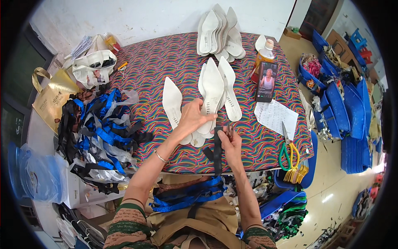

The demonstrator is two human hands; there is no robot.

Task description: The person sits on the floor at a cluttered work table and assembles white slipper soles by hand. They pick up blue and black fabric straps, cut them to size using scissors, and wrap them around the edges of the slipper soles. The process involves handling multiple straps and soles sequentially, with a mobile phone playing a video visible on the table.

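My left hand grips a white pointed insole near its heel end, over a fan of other insoles on the table. Between the thumb and fingers of my right hand hangs a black strip, its upper end close to the heel of that insole. Something small and dark shows at the right fingers too, too unclear to name. One loose insole lies left of my left hand, another insole to the right. A short black scrap rests beside the strip.
A stack of insoles stands at the back. On the right are a bottle, a phone, a paper sheet and scissors. Tangled strips heap up at left; blue strips cross my lap. Blue bins stand beyond.
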